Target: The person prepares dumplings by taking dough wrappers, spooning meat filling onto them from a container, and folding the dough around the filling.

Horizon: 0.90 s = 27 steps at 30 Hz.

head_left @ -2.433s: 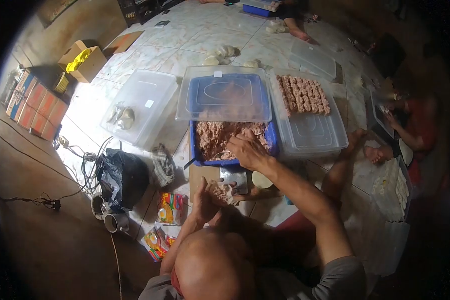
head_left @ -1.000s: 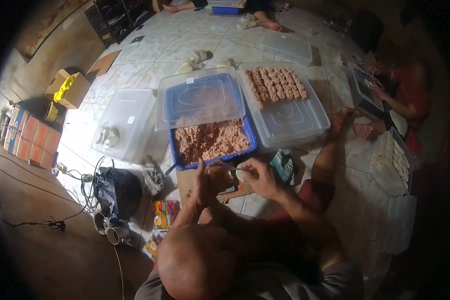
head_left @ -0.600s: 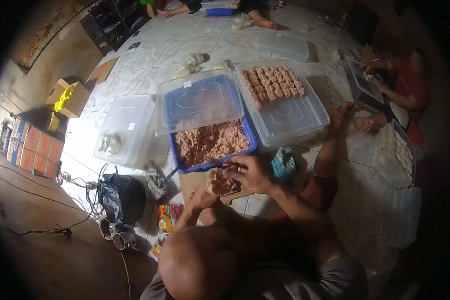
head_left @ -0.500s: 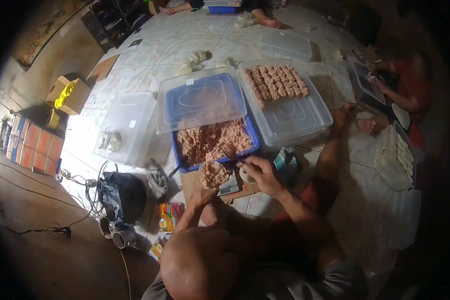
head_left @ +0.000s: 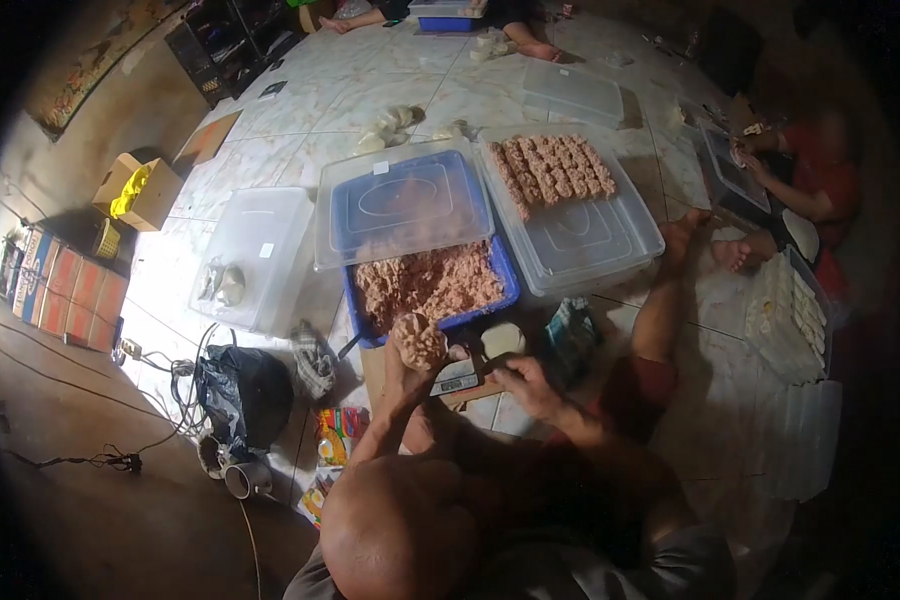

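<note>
My left hand (head_left: 407, 372) is closed round a lumpy clump of pinkish minced filling (head_left: 420, 341), just in front of the blue tub. In my right hand (head_left: 532, 388), the fingers grip a thin utensil that looks like a fork (head_left: 482, 374), its end over a small digital scale (head_left: 456, 381). A bit of filling seems to be at its tip, though this is blurred. Beside the scale lies a pale round disc (head_left: 503, 340), perhaps a stack of wrappers. The blue tub (head_left: 511, 285) holds loose mince (head_left: 440, 280), partly covered by a clear lid (head_left: 403, 200).
Right of the tub, a clear tray (head_left: 580, 245) carries rows of shaped mince (head_left: 552, 168). A teal cloth (head_left: 573, 327), black plastic bag (head_left: 245, 395) and mug (head_left: 247, 479) lie nearby. Another person in red (head_left: 820, 165) works at right beside a container of pale pieces (head_left: 792, 315).
The utensil has moved from the tub's front edge down towards the scale, with my right hand lower. My left hand has turned the clump slightly, and the pale disc shows more.
</note>
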### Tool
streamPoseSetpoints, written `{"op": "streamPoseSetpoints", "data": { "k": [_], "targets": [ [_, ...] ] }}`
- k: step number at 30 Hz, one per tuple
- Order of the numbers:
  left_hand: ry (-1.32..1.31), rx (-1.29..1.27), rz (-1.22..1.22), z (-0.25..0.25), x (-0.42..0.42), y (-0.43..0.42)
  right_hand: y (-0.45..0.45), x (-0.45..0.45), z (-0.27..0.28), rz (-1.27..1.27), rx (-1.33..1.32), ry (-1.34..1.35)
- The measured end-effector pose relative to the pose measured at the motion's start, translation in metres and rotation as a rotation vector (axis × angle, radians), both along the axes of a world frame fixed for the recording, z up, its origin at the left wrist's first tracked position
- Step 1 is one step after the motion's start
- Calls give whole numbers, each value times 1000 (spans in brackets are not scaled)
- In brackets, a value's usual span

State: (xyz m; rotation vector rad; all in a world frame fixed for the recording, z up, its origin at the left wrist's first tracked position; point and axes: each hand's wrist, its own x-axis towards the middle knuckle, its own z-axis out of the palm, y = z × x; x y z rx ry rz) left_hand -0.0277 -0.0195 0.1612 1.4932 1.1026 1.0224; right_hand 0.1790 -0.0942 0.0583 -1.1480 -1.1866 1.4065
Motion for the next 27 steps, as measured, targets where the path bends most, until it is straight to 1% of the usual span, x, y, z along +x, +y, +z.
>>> {"op": "streamPoseSetpoints", "data": {
  "k": [1,2,3,4,6,7,8,10,11,12,14,15,16,18,19,20,22,23,24,26,27],
  "targets": [
    [-99,35,37,-9,5,-1,0,-5,11,28,37,-68],
    [40,289,-42,-28,2,6,-2,-10,21,55,73,-135],
    [157,555,-86,-48,-1,14,3,-32,40,-105,388,-170],
    [158,556,-88,-53,-1,14,3,-31,51,-113,364,-353],
    [289,276,108,-56,-2,12,13,-23,42,-121,409,-672],
    [174,222,138,-53,-5,11,13,-25,38,-216,413,-555],
    [174,220,140,-50,-9,13,11,-19,36,-213,412,-555],
    [-94,-58,-10,-42,-20,18,3,-6,57,-122,101,-379],
    [-111,-104,-76,-37,-27,19,-4,-11,29,-221,164,-154],
    [-114,-104,-77,-31,-26,17,-9,-9,25,-221,163,-157],
    [-565,-336,-53,-21,-25,16,-14,-1,20,-2,-65,-147],
    [-458,-342,-44,-21,-26,18,-16,-4,35,68,-172,1],
    [-351,-347,-39,-20,-28,21,-17,-6,34,72,-169,1],
    [-261,-178,-114,-12,-31,13,-18,-9,33,132,-180,125],
    [-17,-61,-38,-10,-28,15,-18,-13,41,120,-249,190],
    [-18,-56,-39,-6,-26,15,-17,-16,37,119,-244,189],
    [-138,-104,-46,3,-22,14,-13,-23,33,131,-205,199],
    [-199,-23,-33,-12,-21,15,-11,-25,32,116,-160,159],
    [-201,-19,-36,-15,-18,16,-6,-35,33,113,-156,156],
    [-23,16,-29,-22,-10,11,1,-55,34,-212,448,-293],
    [-132,100,12,-17,-1,13,8,-58,36,-191,393,-369]
  ]
}}
